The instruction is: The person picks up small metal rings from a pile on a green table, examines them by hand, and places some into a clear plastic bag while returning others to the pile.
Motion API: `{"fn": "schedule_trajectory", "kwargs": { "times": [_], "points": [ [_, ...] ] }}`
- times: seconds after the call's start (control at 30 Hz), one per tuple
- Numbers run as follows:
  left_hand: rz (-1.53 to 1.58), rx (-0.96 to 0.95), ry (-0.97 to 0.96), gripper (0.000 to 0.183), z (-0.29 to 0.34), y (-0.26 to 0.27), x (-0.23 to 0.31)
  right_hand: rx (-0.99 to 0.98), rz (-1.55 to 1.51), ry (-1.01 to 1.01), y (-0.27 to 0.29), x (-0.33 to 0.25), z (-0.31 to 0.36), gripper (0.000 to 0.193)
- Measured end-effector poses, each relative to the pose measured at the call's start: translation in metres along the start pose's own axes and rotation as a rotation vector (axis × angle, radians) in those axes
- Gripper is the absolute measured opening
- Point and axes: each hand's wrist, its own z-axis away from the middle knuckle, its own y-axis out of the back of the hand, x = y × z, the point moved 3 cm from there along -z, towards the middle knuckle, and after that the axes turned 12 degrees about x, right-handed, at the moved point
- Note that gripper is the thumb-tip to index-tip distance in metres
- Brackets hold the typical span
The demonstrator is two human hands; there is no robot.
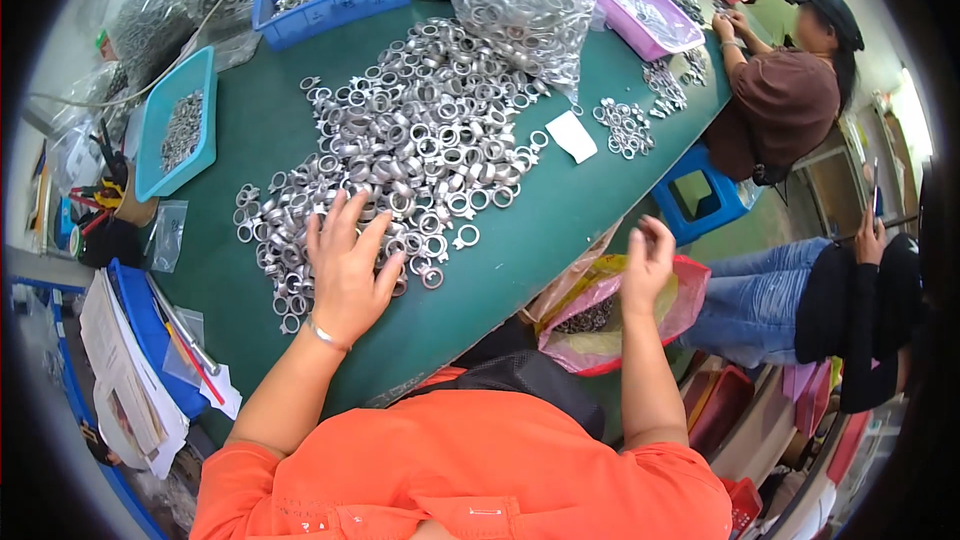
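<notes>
A wide heap of silver metal rings (420, 130), each with a small lug, lies on the green table. On the near left edge of the heap rests my left hand (350, 265), its fingers spread over the rings and a bracelet at the wrist. My right hand (648, 265) is raised past the table's right edge, over a pink and yellow bag (685, 305). Its fingers are loosely curled and apart from the thumb, with nothing visible in them. Dark metal pieces (585, 320) show inside the bag.
Blue bin (335, 15), turquoise tray (205, 130), pink tray (640, 15) and clear plastic bag (525, 15) hold metal parts. White paper (572, 137) and smaller rings (625, 130) lie on the right. A co-worker (785, 90) sits by a blue stool (700, 195); another person (765, 305) stands nearer.
</notes>
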Motion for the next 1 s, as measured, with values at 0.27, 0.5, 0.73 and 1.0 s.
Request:
{"fn": "schedule_trajectory", "kwargs": {
  "times": [0.27, 0.5, 0.73, 1.0],
  "points": [
    [-0.110, -0.058, 0.027, 0.042, 0.005, -0.013, -0.004, -0.457, 0.206, 0.308, -0.150, -0.075, 0.009, 0.020],
    [-0.107, -0.001, 0.024, 0.043, 0.013, -0.007, -0.006, -0.572, 0.078, 0.181, -0.147, -0.074, 0.022, 0.019],
    [-0.079, 0.016, -0.026, 0.043, 0.016, -0.006, -0.002, -0.677, -0.286, -0.238, -0.129, -0.094, 0.042, 0.010],
    [0.376, 0.271, 0.212, 0.014, 0.011, 0.018, -0.003, -0.964, -0.610, -0.627, -0.124, -0.131, 0.079, 0.016]
  ]
}}
